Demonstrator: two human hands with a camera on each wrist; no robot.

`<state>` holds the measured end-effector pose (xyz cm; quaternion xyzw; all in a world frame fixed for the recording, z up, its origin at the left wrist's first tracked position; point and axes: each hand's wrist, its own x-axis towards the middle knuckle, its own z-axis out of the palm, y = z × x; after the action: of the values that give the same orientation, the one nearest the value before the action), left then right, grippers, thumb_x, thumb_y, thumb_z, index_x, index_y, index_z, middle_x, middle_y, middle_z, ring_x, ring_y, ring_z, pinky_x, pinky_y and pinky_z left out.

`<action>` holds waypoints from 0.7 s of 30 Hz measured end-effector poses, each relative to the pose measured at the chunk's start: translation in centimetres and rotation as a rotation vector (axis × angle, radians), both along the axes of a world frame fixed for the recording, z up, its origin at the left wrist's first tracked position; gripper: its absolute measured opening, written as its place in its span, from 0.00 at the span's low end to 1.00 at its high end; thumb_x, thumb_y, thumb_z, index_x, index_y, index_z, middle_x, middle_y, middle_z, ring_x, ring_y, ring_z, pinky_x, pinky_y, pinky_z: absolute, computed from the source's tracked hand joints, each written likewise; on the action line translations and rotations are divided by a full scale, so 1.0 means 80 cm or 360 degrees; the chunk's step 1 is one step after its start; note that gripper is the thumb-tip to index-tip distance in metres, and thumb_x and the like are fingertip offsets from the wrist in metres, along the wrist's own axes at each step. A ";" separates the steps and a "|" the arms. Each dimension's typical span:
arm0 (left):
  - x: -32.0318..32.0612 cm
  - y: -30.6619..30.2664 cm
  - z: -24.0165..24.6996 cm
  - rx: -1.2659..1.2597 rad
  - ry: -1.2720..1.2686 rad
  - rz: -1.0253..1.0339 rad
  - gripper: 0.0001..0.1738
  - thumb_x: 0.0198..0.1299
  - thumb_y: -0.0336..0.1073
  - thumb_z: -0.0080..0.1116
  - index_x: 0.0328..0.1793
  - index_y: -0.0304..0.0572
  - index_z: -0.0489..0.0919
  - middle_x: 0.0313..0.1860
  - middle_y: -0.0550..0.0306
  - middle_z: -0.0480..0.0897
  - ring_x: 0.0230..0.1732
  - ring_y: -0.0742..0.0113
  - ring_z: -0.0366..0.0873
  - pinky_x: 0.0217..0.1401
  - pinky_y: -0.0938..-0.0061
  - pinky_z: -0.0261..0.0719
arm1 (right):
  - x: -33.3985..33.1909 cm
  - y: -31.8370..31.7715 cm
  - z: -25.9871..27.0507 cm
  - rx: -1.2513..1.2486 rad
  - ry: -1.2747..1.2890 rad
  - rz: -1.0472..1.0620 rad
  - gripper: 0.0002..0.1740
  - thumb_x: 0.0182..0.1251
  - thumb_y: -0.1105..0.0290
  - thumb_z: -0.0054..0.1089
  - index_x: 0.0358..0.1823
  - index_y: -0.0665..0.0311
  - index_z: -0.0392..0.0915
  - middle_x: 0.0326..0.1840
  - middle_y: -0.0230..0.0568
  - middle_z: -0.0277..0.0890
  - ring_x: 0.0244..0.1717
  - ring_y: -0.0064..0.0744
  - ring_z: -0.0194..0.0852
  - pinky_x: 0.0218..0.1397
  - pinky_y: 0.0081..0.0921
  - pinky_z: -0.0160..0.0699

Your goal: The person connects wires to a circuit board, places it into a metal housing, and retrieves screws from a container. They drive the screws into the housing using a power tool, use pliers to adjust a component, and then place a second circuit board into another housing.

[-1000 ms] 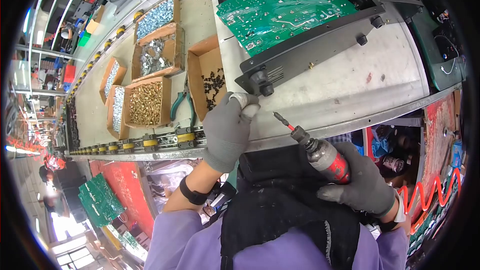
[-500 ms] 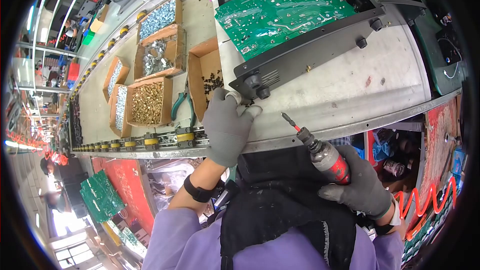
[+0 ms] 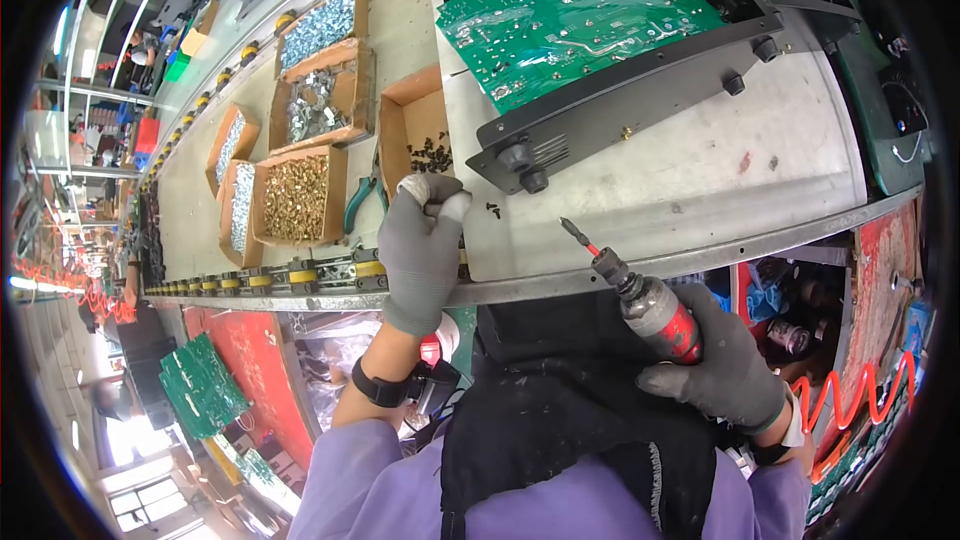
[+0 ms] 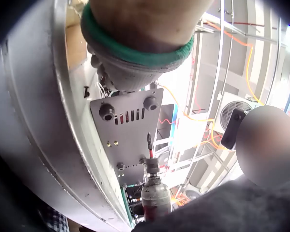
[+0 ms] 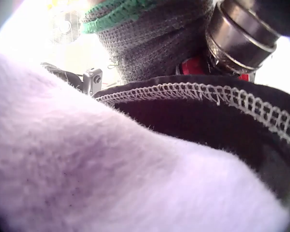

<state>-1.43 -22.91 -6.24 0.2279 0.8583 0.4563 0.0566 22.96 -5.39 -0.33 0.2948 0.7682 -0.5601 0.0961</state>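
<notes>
In the head view my gloved left hand (image 3: 420, 255) is at the near end of the cardboard box of black screws (image 3: 432, 155), its fingers curled and thumb close to them; nothing shows between them. A few loose black screws (image 3: 493, 210) lie on the metal surface right of that hand, also seen in the left wrist view (image 4: 86, 92). My gloved right hand (image 3: 725, 365) grips a red and grey power screwdriver (image 3: 655, 315), its bit pointing up and left. Beyond it lies a black panel (image 3: 640, 95) with round feet, attached beside a green circuit board (image 3: 580, 25).
Boxes of brass parts (image 3: 295, 195), metal clips (image 3: 315, 105) and silver screws (image 3: 320, 30) stand at the left. Green-handled pliers (image 3: 358, 204) lie beside them. Yellow rollers (image 3: 300, 280) line the front-left edge. A coiled red hose (image 3: 850, 400) hangs at the right.
My left hand has moved left from the panel's corner, and the loose black screws now lie uncovered on the surface. My right hand and the screwdriver have barely moved.
</notes>
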 end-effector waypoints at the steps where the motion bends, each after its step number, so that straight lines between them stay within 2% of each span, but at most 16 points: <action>1: -0.001 0.001 0.004 0.0011 -0.0074 -0.0046 0.05 0.58 0.28 0.62 0.39 0.36 0.80 0.30 0.59 0.81 0.30 0.75 0.76 0.36 0.79 0.75 | -0.001 0.000 0.000 0.0000 0.0000 0.0007 0.41 0.42 0.51 0.80 0.57 0.61 0.71 0.35 0.50 0.82 0.38 0.51 0.84 0.42 0.38 0.80; 2: -0.003 0.003 0.006 0.0023 -0.0148 -0.0095 0.05 0.58 0.27 0.61 0.39 0.33 0.80 0.32 0.60 0.81 0.32 0.78 0.75 0.36 0.80 0.74 | -0.002 0.000 0.000 -0.0012 -0.0008 0.0011 0.42 0.42 0.52 0.80 0.57 0.62 0.71 0.36 0.50 0.82 0.38 0.50 0.84 0.42 0.38 0.80; 3: -0.002 0.004 0.006 -0.0027 0.0032 -0.0202 0.06 0.55 0.26 0.63 0.39 0.34 0.82 0.32 0.59 0.80 0.31 0.76 0.76 0.36 0.78 0.75 | -0.003 -0.001 -0.001 -0.0025 -0.0017 0.0014 0.42 0.42 0.52 0.80 0.57 0.62 0.71 0.36 0.50 0.82 0.39 0.50 0.84 0.43 0.38 0.80; 4: -0.002 0.006 0.005 -0.0025 0.0030 -0.0199 0.06 0.55 0.26 0.63 0.39 0.34 0.82 0.32 0.59 0.80 0.31 0.76 0.76 0.36 0.78 0.75 | -0.003 -0.001 -0.001 -0.0023 -0.0019 0.0016 0.42 0.42 0.52 0.80 0.57 0.62 0.71 0.36 0.50 0.82 0.39 0.50 0.84 0.43 0.38 0.80; 6: -0.004 0.009 0.001 -0.0505 0.0314 -0.0366 0.08 0.51 0.27 0.66 0.39 0.37 0.83 0.33 0.58 0.80 0.31 0.71 0.78 0.36 0.76 0.76 | -0.003 -0.002 -0.001 -0.0044 -0.0014 0.0012 0.42 0.42 0.52 0.80 0.58 0.63 0.71 0.37 0.50 0.82 0.40 0.50 0.84 0.43 0.37 0.80; 7: -0.009 0.004 -0.009 -0.0461 0.0205 -0.0431 0.13 0.46 0.37 0.71 0.40 0.48 0.83 0.36 0.52 0.79 0.35 0.51 0.80 0.38 0.60 0.76 | -0.004 -0.002 0.000 -0.0042 -0.0014 0.0013 0.42 0.42 0.52 0.80 0.58 0.63 0.71 0.37 0.50 0.82 0.40 0.50 0.84 0.43 0.37 0.80; 11: -0.011 0.007 -0.010 -0.0635 0.0404 -0.0503 0.13 0.47 0.37 0.70 0.40 0.46 0.82 0.38 0.52 0.81 0.35 0.50 0.80 0.37 0.59 0.76 | -0.002 -0.001 -0.001 -0.0050 -0.0015 0.0002 0.42 0.42 0.52 0.80 0.58 0.63 0.71 0.38 0.51 0.82 0.41 0.49 0.84 0.44 0.37 0.80; 13: -0.011 0.005 -0.010 -0.0557 0.0793 -0.0568 0.12 0.49 0.34 0.68 0.40 0.43 0.81 0.39 0.51 0.82 0.34 0.49 0.80 0.36 0.65 0.77 | -0.001 -0.002 -0.002 -0.0041 -0.0001 -0.0003 0.42 0.42 0.52 0.80 0.57 0.63 0.71 0.38 0.51 0.82 0.41 0.49 0.84 0.45 0.37 0.80; 14: -0.010 0.003 -0.008 -0.0556 0.0792 -0.0568 0.12 0.49 0.34 0.68 0.40 0.43 0.81 0.39 0.51 0.82 0.34 0.49 0.80 0.36 0.65 0.77 | -0.001 -0.003 -0.002 -0.0046 0.0009 -0.0018 0.42 0.42 0.52 0.80 0.57 0.63 0.71 0.38 0.50 0.82 0.41 0.49 0.84 0.44 0.36 0.80; 16: -0.004 -0.004 0.003 0.0004 0.0205 -0.0432 0.06 0.55 0.26 0.61 0.40 0.36 0.79 0.36 0.53 0.80 0.36 0.68 0.79 0.40 0.73 0.77 | -0.003 -0.003 -0.001 -0.0048 0.0014 -0.0034 0.41 0.42 0.53 0.80 0.57 0.63 0.72 0.38 0.50 0.82 0.40 0.49 0.84 0.44 0.36 0.80; 17: 0.000 -0.006 0.022 -0.0058 -0.0152 -0.0373 0.09 0.59 0.27 0.57 0.45 0.34 0.79 0.37 0.54 0.80 0.39 0.71 0.78 0.43 0.74 0.76 | -0.006 -0.004 0.001 -0.0060 -0.0001 -0.0006 0.41 0.42 0.53 0.80 0.57 0.63 0.72 0.38 0.50 0.82 0.40 0.48 0.84 0.44 0.36 0.80; 18: 0.005 -0.005 0.035 -0.0058 -0.0155 -0.0364 0.09 0.59 0.27 0.57 0.45 0.34 0.79 0.37 0.54 0.80 0.39 0.71 0.78 0.43 0.74 0.76 | -0.009 -0.004 0.002 -0.0076 -0.0014 0.0026 0.40 0.43 0.54 0.80 0.57 0.62 0.72 0.37 0.50 0.81 0.40 0.48 0.84 0.44 0.36 0.79; 20: 0.013 -0.004 0.047 0.0249 -0.0854 -0.0360 0.10 0.64 0.26 0.50 0.49 0.35 0.79 0.37 0.57 0.83 0.35 0.75 0.77 0.38 0.79 0.75 | -0.018 -0.008 0.001 -0.0073 -0.0001 0.0086 0.39 0.43 0.54 0.80 0.56 0.62 0.72 0.37 0.49 0.81 0.39 0.48 0.84 0.43 0.36 0.79; 21: 0.013 -0.007 0.043 0.0411 -0.1148 -0.0395 0.12 0.67 0.30 0.51 0.53 0.33 0.78 0.36 0.58 0.81 0.33 0.73 0.74 0.38 0.78 0.74 | -0.023 -0.010 0.001 -0.0067 0.0014 0.0134 0.39 0.43 0.54 0.80 0.56 0.61 0.72 0.36 0.49 0.81 0.39 0.48 0.83 0.43 0.36 0.79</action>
<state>-0.36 -23.50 -2.79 0.1603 0.6848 0.6009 0.3798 21.15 -6.21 -0.23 0.2576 0.7683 -0.5730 0.1225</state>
